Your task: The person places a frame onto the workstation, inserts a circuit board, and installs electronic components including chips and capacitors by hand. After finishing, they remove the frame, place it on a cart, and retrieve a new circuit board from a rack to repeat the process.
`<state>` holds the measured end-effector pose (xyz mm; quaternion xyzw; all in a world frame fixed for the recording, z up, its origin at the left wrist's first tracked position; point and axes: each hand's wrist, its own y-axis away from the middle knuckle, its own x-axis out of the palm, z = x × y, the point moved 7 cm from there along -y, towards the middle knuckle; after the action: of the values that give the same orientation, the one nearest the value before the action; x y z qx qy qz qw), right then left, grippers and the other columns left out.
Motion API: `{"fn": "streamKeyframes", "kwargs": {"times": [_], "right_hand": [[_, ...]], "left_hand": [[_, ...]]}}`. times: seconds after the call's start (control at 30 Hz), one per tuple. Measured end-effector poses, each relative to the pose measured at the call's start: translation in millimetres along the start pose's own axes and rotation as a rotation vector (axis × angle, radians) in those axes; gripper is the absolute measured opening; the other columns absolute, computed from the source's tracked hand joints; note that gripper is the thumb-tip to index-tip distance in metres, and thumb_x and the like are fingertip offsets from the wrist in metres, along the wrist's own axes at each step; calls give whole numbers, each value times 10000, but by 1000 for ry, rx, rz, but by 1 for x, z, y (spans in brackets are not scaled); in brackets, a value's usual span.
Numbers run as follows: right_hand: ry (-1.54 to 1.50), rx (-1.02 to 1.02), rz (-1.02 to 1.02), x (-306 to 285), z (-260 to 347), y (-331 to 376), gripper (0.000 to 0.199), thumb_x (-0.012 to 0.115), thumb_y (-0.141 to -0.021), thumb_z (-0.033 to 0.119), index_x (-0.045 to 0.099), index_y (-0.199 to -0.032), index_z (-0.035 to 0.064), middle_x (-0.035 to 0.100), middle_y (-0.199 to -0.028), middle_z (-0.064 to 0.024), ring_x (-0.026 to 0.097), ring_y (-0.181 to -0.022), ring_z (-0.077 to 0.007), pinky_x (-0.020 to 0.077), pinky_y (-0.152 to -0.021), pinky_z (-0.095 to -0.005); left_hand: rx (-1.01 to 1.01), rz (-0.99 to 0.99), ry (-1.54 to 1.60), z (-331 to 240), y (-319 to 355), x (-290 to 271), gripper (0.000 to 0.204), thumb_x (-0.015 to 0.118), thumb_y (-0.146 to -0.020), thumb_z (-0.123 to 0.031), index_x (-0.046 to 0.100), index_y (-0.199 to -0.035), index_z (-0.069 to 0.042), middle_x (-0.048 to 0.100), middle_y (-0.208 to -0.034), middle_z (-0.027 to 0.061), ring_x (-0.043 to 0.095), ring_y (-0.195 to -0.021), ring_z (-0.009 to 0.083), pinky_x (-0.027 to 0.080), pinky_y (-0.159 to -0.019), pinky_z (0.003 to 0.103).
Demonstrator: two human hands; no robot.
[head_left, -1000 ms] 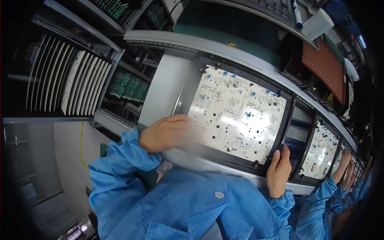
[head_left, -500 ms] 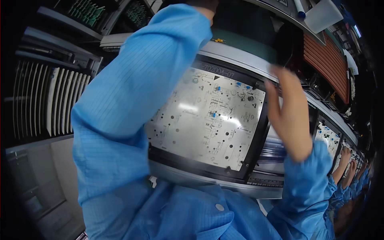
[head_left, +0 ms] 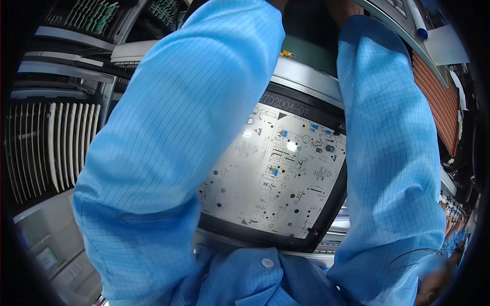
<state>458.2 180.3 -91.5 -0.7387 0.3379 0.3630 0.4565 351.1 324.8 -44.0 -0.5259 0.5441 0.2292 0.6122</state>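
Observation:
Both my arms, in blue sleeves, stretch far forward past a white circuit board [head_left: 255, 173] in a black frame [head_left: 224, 225]. Of my left hand [head_left: 278, 4] only a sliver shows at the upper edge. My right hand [head_left: 346, 9] shows just its wrist end there, beside a dark area. The fingers of both are out of sight, so what they touch cannot be told. The board lies flat below my forearms, with a few small blue components and dark round parts on it. My left sleeve covers its left part.
Racks of upright white boards [head_left: 71, 148] and green circuit boards [head_left: 94, 18] stand at left. A metal rail [head_left: 309, 79] runs behind the frame, with a small yellow part [head_left: 287, 53] beyond it. At right are brown-orange ribbed trays [head_left: 434, 97], a white container [head_left: 446, 46] and other people's hands.
My right hand has moved from the board's right side forward to the upper edge, its arm now stretched out. My left arm reaches a little farther forward.

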Motion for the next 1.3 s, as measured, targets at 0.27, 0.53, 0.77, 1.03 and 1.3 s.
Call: {"fn": "streamKeyframes", "kwargs": {"times": [0.27, 0.53, 0.77, 1.03, 1.3], "right_hand": [[-128, 178, -59, -3, -5, -7, 427, 530, -917, 305, 510, -1285, 88, 495, -1316, -154, 451, -1217, -331, 352, -979, -495], [-304, 398, -129, -29, -3, 7, 455, 481, -933, 382, 502, -1327, 154, 453, -1393, -139, 393, -1294, -355, 292, -1022, -564], [-1152, 270, 166, -91, -8, 83, 406, 650, -887, 207, 542, -1203, -25, 622, -1073, -165, 594, -1029, -263, 477, -875, -325], [-1565, 303, 291, -250, -46, 240, 416, 553, -946, 125, 454, -1322, -24, 552, -1223, -126, 516, -1157, -188, 389, -1011, -307], [-1465, 580, 188, -248, -105, 327, 442, 507, -978, 151, 411, -1370, -28, 544, -1230, -129, 514, -1182, -190, 368, -1070, -332]], "left_hand": [[108, 105, 329, -52, 68, -68, 243, 648, -828, -63, 615, -1064, -15, 627, -1010, 160, 630, -905, 312, 509, -810, 364], [-107, 360, 674, -91, 206, -101, 327, 746, -762, -37, 611, -1060, -28, 610, -1108, 118, 573, -1041, 315, 470, -902, 386], [-28, 361, 615, -96, 246, -113, 331, 747, -744, -21, 625, -1051, -31, 602, -1183, 107, 563, -1089, 312, 463, -941, 394], [-28, 326, 635, -97, 266, -105, 335, 747, -743, -11, 627, -1055, -34, 604, -1176, 98, 565, -1083, 303, 474, -926, 386], [45, 332, 625, -103, 258, -105, 239, 692, -814, -50, 615, -1039, -23, 604, -1136, 127, 567, -1067, 323, 484, -912, 377]]}}
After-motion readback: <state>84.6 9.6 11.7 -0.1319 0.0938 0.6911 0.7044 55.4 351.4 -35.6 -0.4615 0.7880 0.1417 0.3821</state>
